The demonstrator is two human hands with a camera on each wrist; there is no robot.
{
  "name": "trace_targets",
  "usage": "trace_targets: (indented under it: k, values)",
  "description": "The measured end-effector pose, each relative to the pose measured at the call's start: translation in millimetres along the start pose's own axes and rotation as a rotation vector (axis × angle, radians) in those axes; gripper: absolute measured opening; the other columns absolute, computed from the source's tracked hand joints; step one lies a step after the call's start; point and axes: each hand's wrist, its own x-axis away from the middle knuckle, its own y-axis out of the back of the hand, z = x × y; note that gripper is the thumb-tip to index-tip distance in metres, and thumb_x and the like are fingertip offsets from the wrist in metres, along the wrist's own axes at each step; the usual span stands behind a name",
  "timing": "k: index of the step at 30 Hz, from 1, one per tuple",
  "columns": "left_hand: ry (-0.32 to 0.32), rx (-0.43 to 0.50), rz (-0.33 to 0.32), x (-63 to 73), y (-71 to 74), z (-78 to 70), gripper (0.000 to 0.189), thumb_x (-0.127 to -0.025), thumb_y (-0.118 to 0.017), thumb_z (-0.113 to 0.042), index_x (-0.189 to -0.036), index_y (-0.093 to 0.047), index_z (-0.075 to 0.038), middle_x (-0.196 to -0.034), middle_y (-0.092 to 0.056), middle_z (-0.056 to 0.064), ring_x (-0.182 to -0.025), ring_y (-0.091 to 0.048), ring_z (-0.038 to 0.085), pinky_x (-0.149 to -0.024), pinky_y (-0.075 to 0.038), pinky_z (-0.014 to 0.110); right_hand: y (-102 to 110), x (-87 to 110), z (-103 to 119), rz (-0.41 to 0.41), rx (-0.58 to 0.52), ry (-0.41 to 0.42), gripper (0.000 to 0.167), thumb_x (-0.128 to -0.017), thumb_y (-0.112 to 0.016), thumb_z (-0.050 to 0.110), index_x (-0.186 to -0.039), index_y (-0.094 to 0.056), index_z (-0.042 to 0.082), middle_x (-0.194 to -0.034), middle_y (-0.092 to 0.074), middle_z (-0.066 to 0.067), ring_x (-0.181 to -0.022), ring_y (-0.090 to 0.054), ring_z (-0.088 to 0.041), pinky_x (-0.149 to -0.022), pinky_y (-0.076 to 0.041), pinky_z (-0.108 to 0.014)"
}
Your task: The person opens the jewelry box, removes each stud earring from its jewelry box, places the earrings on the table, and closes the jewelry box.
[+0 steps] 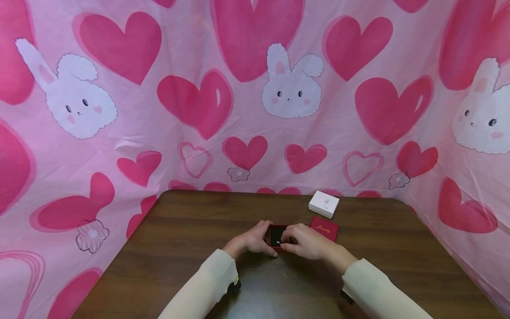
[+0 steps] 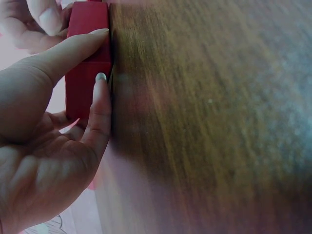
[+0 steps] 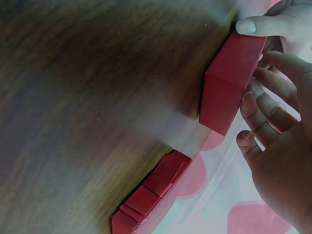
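Note:
A small red box (image 1: pixel 273 249) with a black lining (image 1: pixel 275 235) stands on the table, its top uncovered. The left hand (image 1: pixel 256 239) grips it from the left; in the left wrist view the thumb lies along one red side (image 2: pixel 83 97). A tiny silvery piece (image 1: pixel 278 242) shows on the black lining. The right hand (image 1: pixel 304 241) has its bent fingers and thumb over the box opening, close to that piece. Whether its fingertips pinch anything is hidden by the box wall in the right wrist view, where several fingers (image 3: pixel 265 112) curl at the rim.
Just right of the box lies a red lid (image 1: pixel 324 228) with gold lettering; folded bands (image 3: pixel 151 187) show along its side. Behind it sits a white box (image 1: pixel 324 204) with a pink print. The brown wooden table (image 1: pixel 191 221) meets pink heart-patterned cloth (image 1: pixel 247 177) at the back.

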Motion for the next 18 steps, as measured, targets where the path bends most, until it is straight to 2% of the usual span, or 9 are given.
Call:
trace_targets:
  k: [4, 13, 18]
  values:
    - [0.001, 0.004, 0.003, -0.6, -0.1, 0.9, 0.075, -0.073, -0.093, -0.014, -0.133, -0.049, -0.002, -0.125, -0.050, 0.014, -0.109, -0.049, 0.021, -0.101, -0.042, 0.042, 1, -3.9, -2, -0.008, -0.002, -0.005, 0.012, -0.096, -0.073, 0.024, -0.105, -0.076, 0.017, -0.095, -0.067, 0.012, -0.087, -0.062, -0.018, -0.083, -0.054, -0.033]
    - [0.004, 0.008, 0.004, -1.1, 0.2, 1.5, 0.076, -0.074, -0.093, -0.015, -0.135, -0.048, -0.001, -0.125, -0.050, 0.014, -0.110, -0.049, 0.022, -0.103, -0.042, 0.043, 0, -10.3, -5, -0.007, 0.014, -0.035, 0.015, -0.095, -0.073, 0.022, -0.108, -0.075, 0.014, -0.099, -0.069, 0.006, -0.092, -0.060, -0.018, -0.091, -0.052, -0.044]
    - [0.008, 0.003, 0.010, 0.0, 0.7, 1.1, 0.076, -0.075, -0.092, -0.015, -0.135, -0.047, -0.001, -0.125, -0.049, 0.013, -0.109, -0.050, 0.022, -0.102, -0.043, 0.043, -3, -13.5, -6, 0.003, -0.005, -0.035, 0.017, -0.094, -0.075, 0.019, -0.109, -0.075, 0.012, -0.100, -0.071, 0.003, -0.092, -0.061, -0.019, -0.090, -0.054, -0.042]
